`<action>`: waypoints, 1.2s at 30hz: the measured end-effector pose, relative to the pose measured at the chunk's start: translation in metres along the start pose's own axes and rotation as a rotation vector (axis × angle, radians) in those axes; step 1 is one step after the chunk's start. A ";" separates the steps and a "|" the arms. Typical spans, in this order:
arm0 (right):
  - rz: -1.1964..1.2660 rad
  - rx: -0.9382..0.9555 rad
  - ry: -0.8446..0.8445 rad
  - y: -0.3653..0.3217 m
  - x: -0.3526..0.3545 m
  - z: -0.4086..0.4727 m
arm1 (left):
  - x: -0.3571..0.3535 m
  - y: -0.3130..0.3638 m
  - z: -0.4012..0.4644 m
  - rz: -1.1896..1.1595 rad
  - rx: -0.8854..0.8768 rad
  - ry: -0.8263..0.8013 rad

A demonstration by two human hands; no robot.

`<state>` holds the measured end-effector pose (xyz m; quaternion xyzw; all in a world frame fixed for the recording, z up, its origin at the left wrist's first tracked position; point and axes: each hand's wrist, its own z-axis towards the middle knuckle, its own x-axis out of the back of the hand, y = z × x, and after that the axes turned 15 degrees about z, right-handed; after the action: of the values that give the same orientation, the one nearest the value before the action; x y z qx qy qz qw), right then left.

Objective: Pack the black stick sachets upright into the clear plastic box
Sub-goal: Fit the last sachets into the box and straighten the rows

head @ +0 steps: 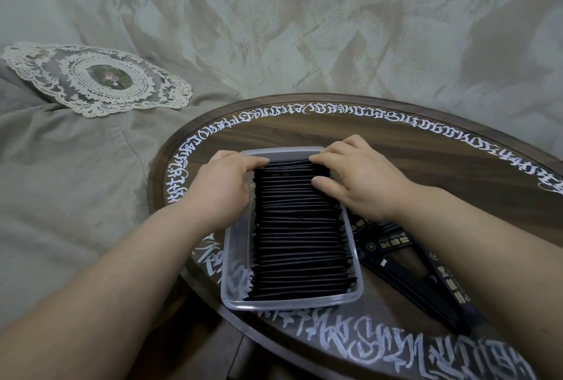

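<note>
Both hands at far end of packed row, clear box on round table.

Black stick sachets (300, 227) stand on edge in a tight row, matte, top edges showing, filling the clear plastic box (236, 263) (gap along its left wall). Left hand (224, 187) and right hand (358, 177): fingers curled over the far sachets, pressing them. Loose sachets (426, 276) lie flat right of the box.

Light: dim, soft, even, no clear source.
Shadows: faint, diffuse under forearms.
Glare: none; white lettering on table (426, 148) brightest.
Focus: centre fairly sharp, near forearms soft.
Distortion: strong wide-angle bend at edges, table rim curves.
Colour: muted grey-green.
</note>
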<state>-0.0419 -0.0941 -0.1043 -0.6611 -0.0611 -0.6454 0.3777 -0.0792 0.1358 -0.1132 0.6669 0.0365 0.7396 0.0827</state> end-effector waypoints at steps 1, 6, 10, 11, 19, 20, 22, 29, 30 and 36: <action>0.002 -0.002 0.003 -0.001 0.002 -0.003 | 0.001 0.001 -0.003 -0.013 -0.005 0.009; 0.016 0.001 0.029 -0.009 0.010 -0.028 | 0.008 0.007 -0.019 -0.004 -0.057 0.051; 0.017 -0.004 0.058 -0.013 0.017 -0.053 | 0.017 0.010 -0.033 0.010 -0.079 0.068; 0.013 -0.004 0.063 -0.014 0.018 -0.059 | 0.019 0.011 -0.037 0.013 -0.086 0.074; 0.075 -0.020 0.083 -0.036 0.017 -0.105 | 0.027 0.044 -0.092 0.023 -0.161 0.172; 0.085 -0.026 0.083 -0.039 0.015 -0.112 | 0.026 0.050 -0.100 0.022 -0.186 0.179; 0.096 -0.038 0.088 -0.044 0.011 -0.127 | 0.021 0.061 -0.113 0.038 -0.239 0.200; 0.057 -0.158 0.156 -0.037 0.006 -0.172 | -0.006 0.090 -0.137 0.249 -0.299 0.187; 0.053 -0.189 0.172 -0.034 0.006 -0.176 | -0.011 0.091 -0.138 0.247 -0.275 0.194; 0.060 -0.305 0.161 -0.018 0.000 -0.187 | -0.024 0.090 -0.131 0.147 -0.079 0.222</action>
<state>-0.2028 -0.1892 -0.1187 -0.6585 0.0879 -0.6865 0.2957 -0.2133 0.0505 -0.1358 0.5781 -0.0326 0.8138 0.0499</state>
